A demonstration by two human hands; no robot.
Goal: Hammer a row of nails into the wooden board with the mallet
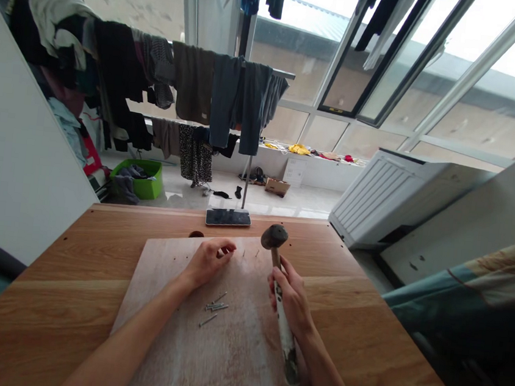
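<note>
Mallet (284, 326) is clamped in the right hand (294, 292), its dark head over the far right part of the pale board (221, 361) and its long, paint-marked handle slanting back toward the person. That hand grips the shaft not far below the head, the fingers wrapped around it and the thumb lying along its near side. The right forearm comes in from the lower right, angled inward, with the handle's butt end just beside it. From the lower left, the other forearm reaches forward across the board to the left hand (210, 258), which hangs low near the far edge, back of the hand upward, wrist slightly bent and fingers curled toward the right. Its fingertips come close together, though I cannot tell whether they pinch anything. Just to their right, two thin nails (257, 253) stand up from the board, between the hand and the mallet head. Nearer the person, between the two forearms, loose nails (217, 306) lie in a small cluster, one slightly apart. Board and nails rest on a wooden table (340, 324); a phone (228, 217) sits beyond the board's far edge.
</note>
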